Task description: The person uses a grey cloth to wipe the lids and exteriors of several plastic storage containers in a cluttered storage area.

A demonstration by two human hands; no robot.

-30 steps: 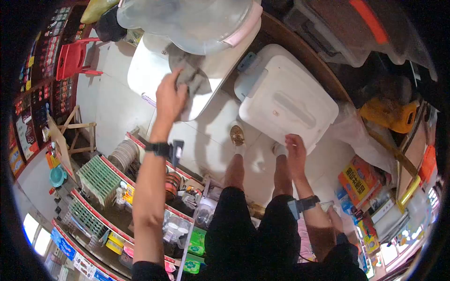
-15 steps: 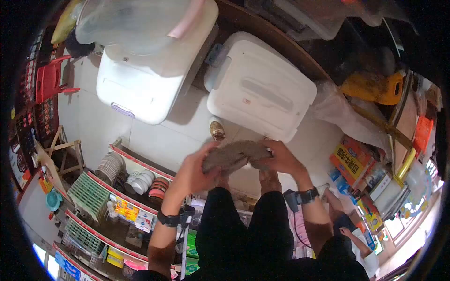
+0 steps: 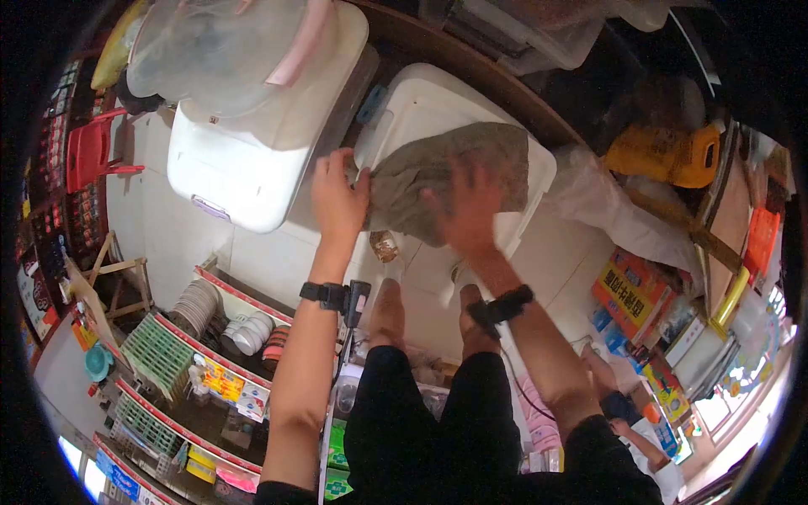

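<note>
A grey-brown cloth [image 3: 412, 189] lies spread and wrinkled over the lid of a white storage box [image 3: 429, 97], and its near edge hangs past the lid. My left hand [image 3: 339, 198] is at the cloth's left edge, fingers apart and thumb by the fabric. Blurred by motion, my right hand [image 3: 470, 206] rests on the middle of the cloth with its fingers spread. Both wrists wear black straps.
Another white box [image 3: 236, 172] stands to the left, with a translucent container [image 3: 223, 59] on top. Shelves of plates [image 3: 195, 307] and green baskets [image 3: 157, 349] are at lower left. A red chair [image 3: 88, 151] stands far left. Another person [image 3: 644, 442] is at lower right.
The bunched cloth in both hands has been carried forward and opened out over the box lid. Both my arms have reached farther out, and my right hand now lies spread on the cloth.
</note>
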